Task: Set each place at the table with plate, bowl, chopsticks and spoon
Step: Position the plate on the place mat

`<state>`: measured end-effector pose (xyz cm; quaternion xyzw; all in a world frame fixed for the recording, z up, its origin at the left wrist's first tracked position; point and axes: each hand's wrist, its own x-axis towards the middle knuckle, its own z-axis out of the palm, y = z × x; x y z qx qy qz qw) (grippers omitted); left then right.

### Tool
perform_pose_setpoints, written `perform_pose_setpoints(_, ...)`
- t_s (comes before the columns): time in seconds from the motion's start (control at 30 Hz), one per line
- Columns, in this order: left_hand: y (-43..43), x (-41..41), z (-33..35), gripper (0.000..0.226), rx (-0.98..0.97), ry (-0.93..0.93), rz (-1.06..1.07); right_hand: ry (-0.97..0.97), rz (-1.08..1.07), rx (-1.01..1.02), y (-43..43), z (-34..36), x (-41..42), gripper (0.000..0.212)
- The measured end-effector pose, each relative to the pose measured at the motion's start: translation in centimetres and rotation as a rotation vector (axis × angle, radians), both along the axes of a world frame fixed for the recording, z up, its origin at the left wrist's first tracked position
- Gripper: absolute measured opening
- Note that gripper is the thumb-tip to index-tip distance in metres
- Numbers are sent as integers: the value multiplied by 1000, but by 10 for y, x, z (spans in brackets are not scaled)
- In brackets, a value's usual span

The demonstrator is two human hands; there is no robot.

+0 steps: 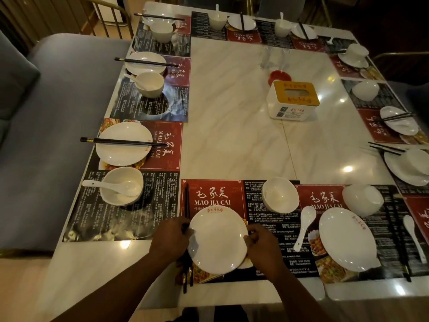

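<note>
A white plate point(218, 240) lies on the red and black placemat point(213, 194) at the near edge. My left hand point(171, 240) grips its left rim, over a pair of black chopsticks point(186, 205) lying along the plate's left side. My right hand point(262, 242) pinches the plate's right rim. A white bowl point(279, 195) stands just beyond the plate to the right. A white spoon point(304, 225) lies right of my right hand.
A second plate point(348, 238), bowl point(362, 199) and spoon point(414, 238) sit at the near right place. Set places line the left, far and right sides. A tissue box point(292, 101) stands mid-table. A grey bench point(58, 135) runs along the left.
</note>
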<state>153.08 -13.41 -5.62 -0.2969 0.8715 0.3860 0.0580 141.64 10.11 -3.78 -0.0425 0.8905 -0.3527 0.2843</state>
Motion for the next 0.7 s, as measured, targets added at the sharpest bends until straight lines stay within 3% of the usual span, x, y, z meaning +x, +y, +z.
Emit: perform_pose_setpoints(0.7, 1, 5, 3, 16, -38, 10, 60, -17, 11, 9, 3, -4, -1, 17)
